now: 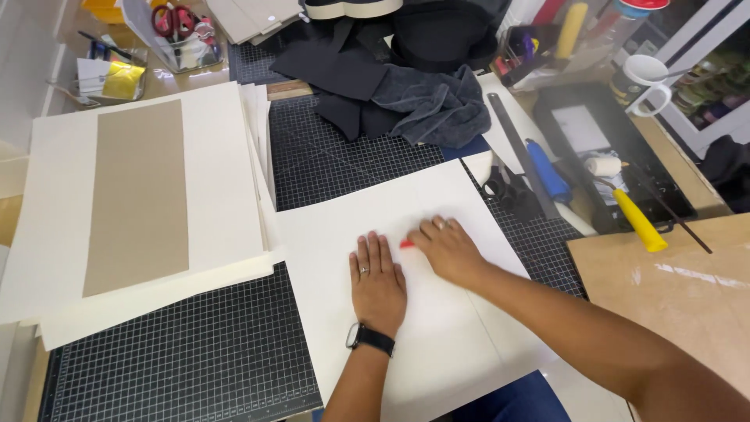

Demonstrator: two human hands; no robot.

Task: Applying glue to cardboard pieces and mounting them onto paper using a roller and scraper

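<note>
Pressing my left hand (pixel 377 281) flat and spread on the cream sheet (pixel 406 289) at centre frame, my right hand (pixel 445 248) pinches a red marker (pixel 406 244); any slip could smear the line.

Both hands, left (pixel 377 283) and right (pixel 447 250), press a white sheet (pixel 422 344) flat.

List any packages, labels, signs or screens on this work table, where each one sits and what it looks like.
Yellow packet: far left corner, in a clear tray; small, flat, bright yellow.
Mug: far right; white, with a dark printed band.
Clear tub: far left, holding red-handled scissors.
No signs or screens show. Both hands press a white sheet; the right fingers hold something small and red.
</note>
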